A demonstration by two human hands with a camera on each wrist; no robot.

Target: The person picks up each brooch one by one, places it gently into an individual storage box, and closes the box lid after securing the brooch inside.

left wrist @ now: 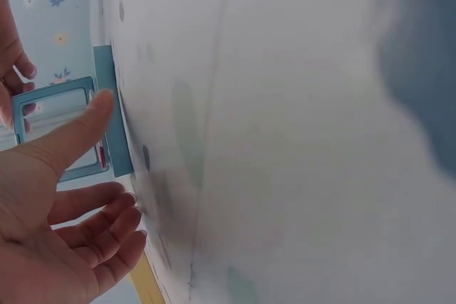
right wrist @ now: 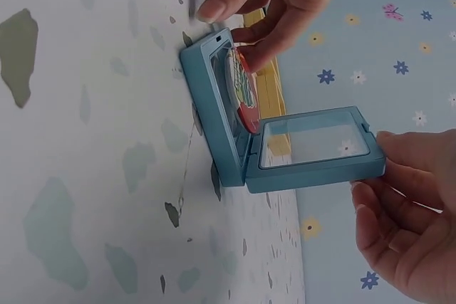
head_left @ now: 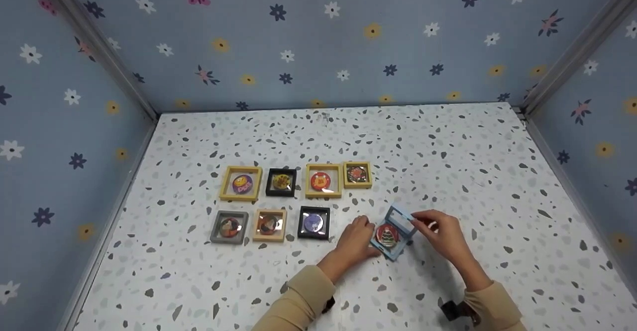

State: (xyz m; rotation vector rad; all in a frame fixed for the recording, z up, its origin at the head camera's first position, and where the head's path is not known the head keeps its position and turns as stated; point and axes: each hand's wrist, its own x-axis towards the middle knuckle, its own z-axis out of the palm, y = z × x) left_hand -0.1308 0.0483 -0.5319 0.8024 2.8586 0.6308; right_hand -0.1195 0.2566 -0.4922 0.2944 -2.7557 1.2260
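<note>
A light blue display case (head_left: pixel 395 236) with clear windows stands partly unfolded on the table, its lid raised. On the lower half lies a round red badge (head_left: pixel 387 235) with a green Christmas tree. My right hand (head_left: pixel 443 229) pinches the lid's free edge (right wrist: pixel 377 158) between thumb and fingers. Beside the lower half, at its left corner, is my left hand (head_left: pixel 356 244). In the left wrist view, its straight thumb (left wrist: pixel 92 112) lies over the side of the case, and the other fingers (left wrist: pixel 107 226) are loosely bent near the end.
Left of the case sit several badge display frames: a black one (head_left: pixel 301 223), a beige one (head_left: pixel 256 225) and a grey one (head_left: pixel 215 227) in the near row. Behind them are yellow frames (head_left: pixel 223 184) and another black frame (head_left: pixel 268 181). Flowered blue walls (head_left: pixel 318 32) enclose the speckled table (head_left: pixel 448 147).
</note>
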